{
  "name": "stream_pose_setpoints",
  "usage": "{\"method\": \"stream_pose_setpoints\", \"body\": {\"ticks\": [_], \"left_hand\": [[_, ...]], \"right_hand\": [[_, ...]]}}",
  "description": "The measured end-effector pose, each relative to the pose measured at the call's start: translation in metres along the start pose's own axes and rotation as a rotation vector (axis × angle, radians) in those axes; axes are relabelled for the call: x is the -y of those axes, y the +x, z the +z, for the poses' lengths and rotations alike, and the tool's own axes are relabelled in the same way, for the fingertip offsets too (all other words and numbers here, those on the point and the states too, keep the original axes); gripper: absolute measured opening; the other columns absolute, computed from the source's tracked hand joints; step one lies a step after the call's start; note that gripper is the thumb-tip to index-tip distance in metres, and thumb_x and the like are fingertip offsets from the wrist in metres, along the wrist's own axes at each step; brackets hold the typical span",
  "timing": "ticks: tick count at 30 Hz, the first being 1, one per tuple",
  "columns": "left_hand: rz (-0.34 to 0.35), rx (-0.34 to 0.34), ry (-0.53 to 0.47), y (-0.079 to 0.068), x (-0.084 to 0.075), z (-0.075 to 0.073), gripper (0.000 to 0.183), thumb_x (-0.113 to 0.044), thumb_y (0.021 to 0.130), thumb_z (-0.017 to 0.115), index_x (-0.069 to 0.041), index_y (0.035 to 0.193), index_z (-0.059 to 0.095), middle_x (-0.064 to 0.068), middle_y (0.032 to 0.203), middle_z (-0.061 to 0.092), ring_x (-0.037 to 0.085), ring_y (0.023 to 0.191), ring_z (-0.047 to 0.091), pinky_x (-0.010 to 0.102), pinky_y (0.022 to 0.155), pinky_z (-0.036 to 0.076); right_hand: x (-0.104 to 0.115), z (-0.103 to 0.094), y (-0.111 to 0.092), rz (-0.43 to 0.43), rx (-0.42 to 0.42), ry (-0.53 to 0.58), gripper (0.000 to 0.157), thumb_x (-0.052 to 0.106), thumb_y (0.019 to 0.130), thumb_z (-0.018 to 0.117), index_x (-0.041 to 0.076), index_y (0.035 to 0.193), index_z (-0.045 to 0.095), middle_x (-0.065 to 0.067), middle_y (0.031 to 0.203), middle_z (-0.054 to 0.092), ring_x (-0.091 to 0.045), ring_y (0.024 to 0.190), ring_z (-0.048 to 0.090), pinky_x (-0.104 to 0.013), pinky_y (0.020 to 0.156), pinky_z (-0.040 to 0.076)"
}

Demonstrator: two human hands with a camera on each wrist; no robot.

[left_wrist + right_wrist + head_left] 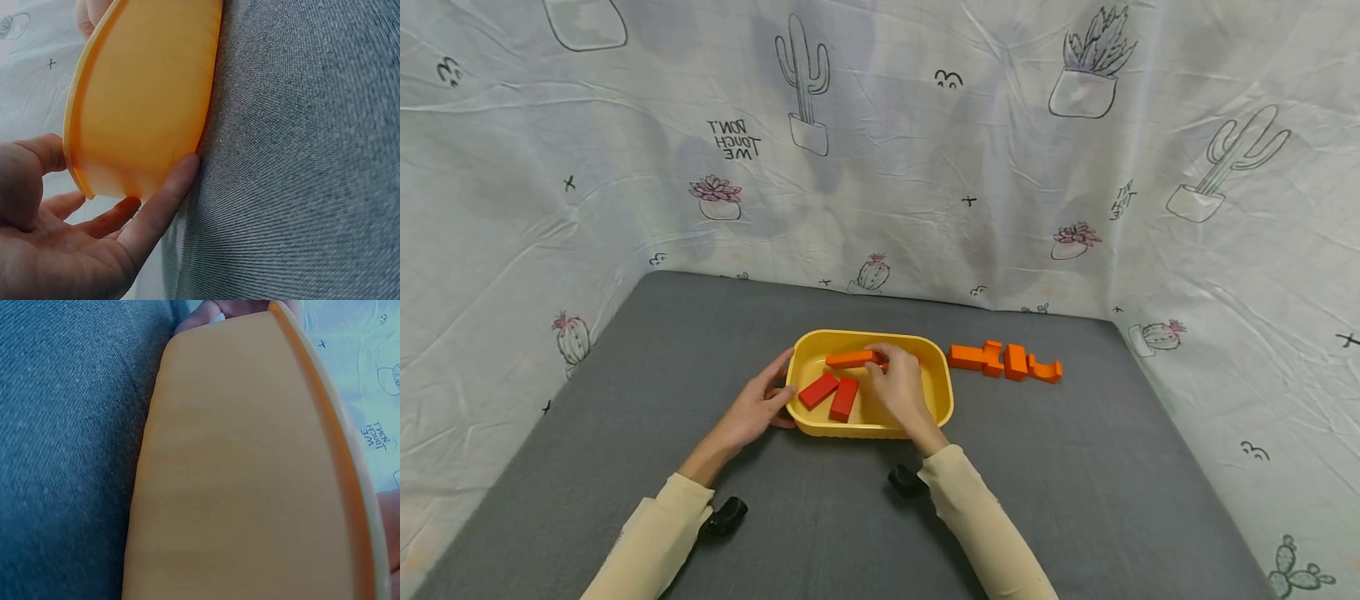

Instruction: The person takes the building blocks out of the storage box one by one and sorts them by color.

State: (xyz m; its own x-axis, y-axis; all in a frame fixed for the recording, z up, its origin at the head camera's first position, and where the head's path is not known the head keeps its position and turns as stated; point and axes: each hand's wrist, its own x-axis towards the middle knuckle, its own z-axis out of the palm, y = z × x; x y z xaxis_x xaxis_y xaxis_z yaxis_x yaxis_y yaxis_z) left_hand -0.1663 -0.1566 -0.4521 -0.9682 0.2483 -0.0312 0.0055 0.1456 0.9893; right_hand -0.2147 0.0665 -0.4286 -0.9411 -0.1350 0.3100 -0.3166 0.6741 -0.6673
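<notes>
A yellow tub (865, 431) stands on the grey table, with two red blocks (844, 400) lying at its left inside. My left hand (755, 408) holds the tub's left end, the thumb at the rim and the fingers along the outer wall, as the left wrist view shows. Inside the tub, my right hand (898, 385) pinches the right end of a long orange block (850, 359) near the back wall. A bit of orange shows just beyond that hand, mostly hidden by it. In the right wrist view, the tub's outer wall (237, 462) hides the fingers' work.
Right of the tub, several orange blocks (1015, 362) of different shapes stand in a row on the grey cloth-covered table (1075, 500). A white printed curtain (887, 167) surrounds the table's back and sides. Black wrist devices (726, 517) sit by both sleeves.
</notes>
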Motion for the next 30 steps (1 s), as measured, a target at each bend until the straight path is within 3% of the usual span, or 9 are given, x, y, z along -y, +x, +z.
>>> {"method": "stream_pose_setpoints", "body": {"ticks": [17,25,30], "left_hand": [[0.012,0.021,-0.034,0.001,0.001,-0.001,0.060,-0.007,0.096,0.043,-0.023,0.146,0.015,0.020,0.142,0.024,0.041,0.108,0.050,0.045,0.064,0.054],[0.007,0.016,-0.026,0.001,0.001,-0.001,0.060,-0.008,0.096,0.043,-0.024,0.146,0.015,0.020,0.141,0.026,0.040,0.106,0.051,0.044,0.063,0.055],[0.009,0.016,-0.027,0.001,0.001,-0.001,0.060,-0.008,0.096,0.043,-0.025,0.146,0.014,0.020,0.142,0.025,0.041,0.108,0.050,0.044,0.063,0.055]], "right_hand": [[-0.009,-0.014,-0.002,-0.021,-0.066,0.076,0.022,0.006,0.083,0.065,0.005,0.105,0.066,-0.009,0.097,0.066,-0.018,0.084,0.062,-0.026,0.062,0.052],[-0.011,-0.021,0.000,0.087,-0.030,0.098,0.020,0.007,0.085,0.060,0.009,0.105,0.066,-0.003,0.088,0.066,-0.012,0.064,0.054,-0.023,0.056,0.047],[-0.015,-0.026,0.000,0.058,-0.061,0.085,0.019,0.009,0.083,0.063,0.012,0.102,0.068,0.002,0.093,0.065,-0.012,0.076,0.055,-0.025,0.067,0.050]]}}
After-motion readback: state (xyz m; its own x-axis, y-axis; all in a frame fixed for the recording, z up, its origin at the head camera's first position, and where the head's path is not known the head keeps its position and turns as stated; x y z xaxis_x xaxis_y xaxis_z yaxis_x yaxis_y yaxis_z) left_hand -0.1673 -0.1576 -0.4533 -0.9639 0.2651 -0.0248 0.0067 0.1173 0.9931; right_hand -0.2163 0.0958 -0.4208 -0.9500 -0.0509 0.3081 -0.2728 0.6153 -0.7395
